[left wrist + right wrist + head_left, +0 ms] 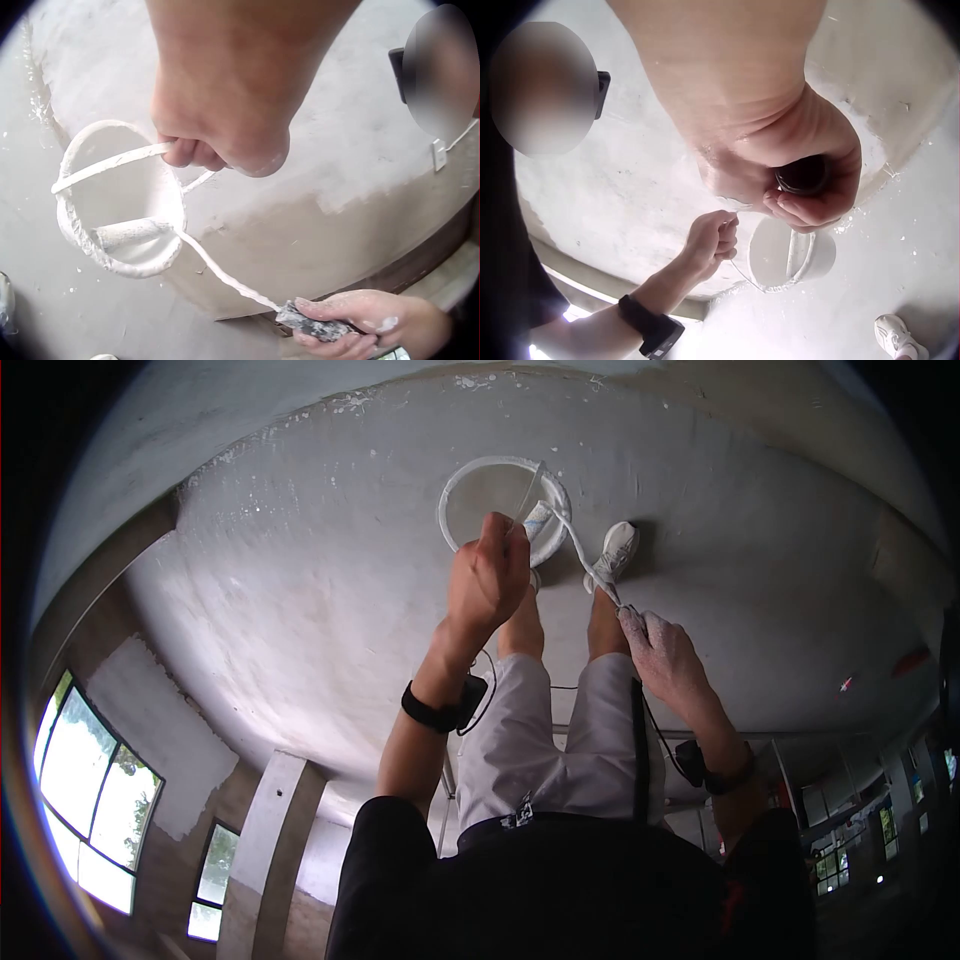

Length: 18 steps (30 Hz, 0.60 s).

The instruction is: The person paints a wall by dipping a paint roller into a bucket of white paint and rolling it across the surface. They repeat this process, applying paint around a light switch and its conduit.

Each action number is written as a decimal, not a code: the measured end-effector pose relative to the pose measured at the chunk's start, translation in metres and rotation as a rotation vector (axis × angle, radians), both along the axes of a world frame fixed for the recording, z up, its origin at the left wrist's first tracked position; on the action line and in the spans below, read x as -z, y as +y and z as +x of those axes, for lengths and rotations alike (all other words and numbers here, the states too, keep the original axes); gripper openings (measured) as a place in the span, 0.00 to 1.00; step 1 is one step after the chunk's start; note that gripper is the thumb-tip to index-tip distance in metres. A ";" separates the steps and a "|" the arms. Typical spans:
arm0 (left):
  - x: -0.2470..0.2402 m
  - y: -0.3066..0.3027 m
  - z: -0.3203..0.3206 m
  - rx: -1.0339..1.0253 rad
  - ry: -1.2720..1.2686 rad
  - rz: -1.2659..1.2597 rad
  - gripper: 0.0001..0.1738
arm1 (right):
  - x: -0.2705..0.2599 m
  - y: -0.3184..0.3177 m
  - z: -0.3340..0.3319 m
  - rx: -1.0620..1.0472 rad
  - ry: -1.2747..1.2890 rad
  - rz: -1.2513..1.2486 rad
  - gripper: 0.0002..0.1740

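Note:
A white-coated bucket [441,512] is below the hands in the head view. My left hand [487,575] curls its fingers round the bucket's wire handle [112,163], which is raised over the opening. My right hand [668,662] grips the dark, paint-smeared grip [315,324] of a paint roller. From that grip the roller's white-coated rod [225,277] runs over the rim to the white roller sleeve [131,234], which lies inside the bucket by the wall. Pale material fills part of the bucket. White smears mark the right hand.
The grey floor [330,540] carries scattered white splashes. The person's white shoe [620,548] stands close beside the bucket. Windows [100,790] and a pillar [265,850] stand at the lower left of the head view. Both wrists wear black straps with cameras and cables.

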<state>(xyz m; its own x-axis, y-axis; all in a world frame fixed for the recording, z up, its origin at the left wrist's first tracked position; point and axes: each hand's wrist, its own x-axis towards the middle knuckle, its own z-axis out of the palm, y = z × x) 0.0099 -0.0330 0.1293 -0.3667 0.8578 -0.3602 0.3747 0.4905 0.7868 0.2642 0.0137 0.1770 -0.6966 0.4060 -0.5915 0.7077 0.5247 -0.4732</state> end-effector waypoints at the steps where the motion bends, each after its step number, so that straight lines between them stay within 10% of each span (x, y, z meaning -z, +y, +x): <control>1: 0.001 -0.002 0.000 0.016 0.011 -0.001 0.08 | 0.012 0.000 -0.009 -0.015 0.003 0.005 0.15; 4: 0.004 -0.009 0.007 0.024 0.037 -0.015 0.08 | 0.050 -0.003 -0.031 0.121 -0.089 -0.149 0.16; 7: 0.007 -0.015 0.015 0.006 0.072 -0.048 0.07 | 0.074 -0.003 -0.059 -0.171 -0.054 0.116 0.18; 9: 0.011 -0.020 0.018 -0.030 0.096 -0.022 0.07 | 0.070 -0.001 -0.088 0.280 -0.289 -0.011 0.20; 18: 0.014 -0.040 0.017 -0.059 0.187 0.038 0.08 | 0.089 -0.013 -0.106 0.021 -0.349 0.190 0.20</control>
<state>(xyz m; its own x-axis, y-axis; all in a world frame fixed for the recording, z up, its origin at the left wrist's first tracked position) 0.0269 -0.0728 0.1154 -0.4740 0.8445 -0.2492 0.4875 0.4874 0.7245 0.1585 0.0006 0.0879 -0.4570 0.5434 -0.7042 0.8205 0.5631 -0.0980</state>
